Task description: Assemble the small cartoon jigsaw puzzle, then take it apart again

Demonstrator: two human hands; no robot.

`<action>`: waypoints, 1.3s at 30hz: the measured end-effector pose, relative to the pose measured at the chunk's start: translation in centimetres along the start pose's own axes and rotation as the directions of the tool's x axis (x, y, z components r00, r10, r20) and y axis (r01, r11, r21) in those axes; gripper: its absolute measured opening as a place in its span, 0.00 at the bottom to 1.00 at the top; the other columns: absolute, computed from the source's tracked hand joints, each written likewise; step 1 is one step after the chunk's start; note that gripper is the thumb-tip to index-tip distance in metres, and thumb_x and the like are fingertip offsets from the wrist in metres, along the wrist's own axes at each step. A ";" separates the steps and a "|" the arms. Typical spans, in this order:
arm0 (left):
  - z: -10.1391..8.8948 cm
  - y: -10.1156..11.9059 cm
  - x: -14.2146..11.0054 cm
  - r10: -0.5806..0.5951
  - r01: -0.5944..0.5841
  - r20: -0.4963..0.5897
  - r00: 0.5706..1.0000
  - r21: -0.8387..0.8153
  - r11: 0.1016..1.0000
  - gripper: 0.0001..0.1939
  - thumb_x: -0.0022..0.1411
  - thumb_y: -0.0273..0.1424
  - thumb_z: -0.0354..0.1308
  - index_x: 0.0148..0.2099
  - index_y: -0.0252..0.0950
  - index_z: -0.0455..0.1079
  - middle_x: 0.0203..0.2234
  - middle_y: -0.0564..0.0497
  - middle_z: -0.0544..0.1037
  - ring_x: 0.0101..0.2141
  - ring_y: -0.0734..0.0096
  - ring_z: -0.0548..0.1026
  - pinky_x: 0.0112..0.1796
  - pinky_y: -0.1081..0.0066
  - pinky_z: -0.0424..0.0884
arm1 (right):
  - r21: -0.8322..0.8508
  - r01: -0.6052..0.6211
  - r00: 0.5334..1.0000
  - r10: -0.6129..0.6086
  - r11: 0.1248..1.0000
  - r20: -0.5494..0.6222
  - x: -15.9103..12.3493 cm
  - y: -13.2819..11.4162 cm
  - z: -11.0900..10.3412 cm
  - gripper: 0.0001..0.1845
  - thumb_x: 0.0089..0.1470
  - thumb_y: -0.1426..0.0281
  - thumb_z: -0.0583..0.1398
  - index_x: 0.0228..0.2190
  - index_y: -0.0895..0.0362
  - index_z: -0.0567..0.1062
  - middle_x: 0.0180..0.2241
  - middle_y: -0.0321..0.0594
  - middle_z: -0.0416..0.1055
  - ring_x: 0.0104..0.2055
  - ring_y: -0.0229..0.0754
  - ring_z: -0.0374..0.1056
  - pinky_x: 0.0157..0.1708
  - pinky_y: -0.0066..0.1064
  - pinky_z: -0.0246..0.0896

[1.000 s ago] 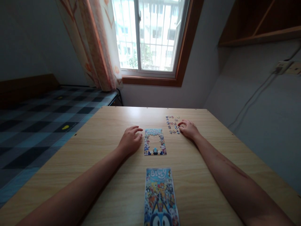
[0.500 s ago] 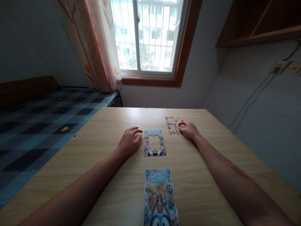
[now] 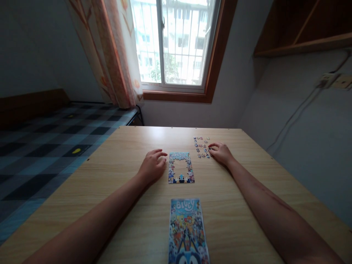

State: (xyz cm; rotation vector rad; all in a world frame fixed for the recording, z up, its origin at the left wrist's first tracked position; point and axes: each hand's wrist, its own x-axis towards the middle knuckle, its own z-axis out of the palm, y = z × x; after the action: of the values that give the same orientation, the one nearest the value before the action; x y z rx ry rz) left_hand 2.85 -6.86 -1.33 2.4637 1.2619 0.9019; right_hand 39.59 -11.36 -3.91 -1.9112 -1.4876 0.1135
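Here, left hand (image 3: pixel 152 167) flat beside puzzle frame (image 3: pixel 180 168), right hand (image 3: pixel 220 153) touching loose pieces (image 3: pixel 201 147)

2 hands (image 3: pixel 152 167) counted, 1 part-built puzzle (image 3: pixel 180 168), 1 picture card (image 3: pixel 187 231), approx. a dozen loose pieces (image 3: pixel 201 147), exact no. not discernible, 1 table (image 3: pixel 123 146), 1 window (image 3: pixel 176 40), 1 curtain (image 3: pixel 110 51).

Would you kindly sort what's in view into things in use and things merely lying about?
In use: left hand beside the puzzle frame; right hand at the loose pieces; reference picture.
Lying about: curtain, bed, wall socket.
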 end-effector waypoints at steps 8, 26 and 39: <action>0.1 -0.1 0.0 -0.018 0.018 0.006 1.000 0.002 1.000 0.15 0.61 0.34 0.54 0.45 0.39 0.79 0.53 0.44 0.76 0.56 0.54 0.71 0.60 0.51 0.65 | 0.092 0.035 0.999 -0.034 0.995 -0.004 0.0 0.2 0.1 0.12 0.44 0.67 0.64 0.34 0.51 0.83 0.34 0.38 0.81 0.41 0.46 0.74 0.50 0.37 0.66; -0.3 0.3 -0.1 -0.013 0.013 0.015 1.000 0.000 1.000 0.15 0.62 0.32 0.54 0.45 0.38 0.79 0.53 0.43 0.77 0.56 0.54 0.71 0.60 0.52 0.65 | 0.212 0.242 0.947 -0.182 0.947 -0.264 -0.6 -0.8 -0.2 0.16 0.53 0.68 0.57 0.37 0.58 0.83 0.37 0.46 0.78 0.38 0.46 0.73 0.42 0.37 0.70; -0.3 0.3 0.0 -0.012 0.012 0.012 1.000 0.003 1.000 0.15 0.61 0.32 0.54 0.45 0.38 0.79 0.53 0.43 0.77 0.55 0.54 0.72 0.59 0.51 0.65 | 0.237 -0.039 0.982 0.081 0.971 -0.171 -0.5 -0.5 0.0 0.12 0.49 0.61 0.63 0.31 0.54 0.82 0.33 0.41 0.81 0.38 0.48 0.77 0.44 0.37 0.69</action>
State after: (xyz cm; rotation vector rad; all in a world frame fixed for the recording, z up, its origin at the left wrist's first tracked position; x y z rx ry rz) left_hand 2.85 -7.10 -0.92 2.4579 1.2736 0.8815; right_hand 39.07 -11.72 -3.81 -1.7293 -1.2397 0.1331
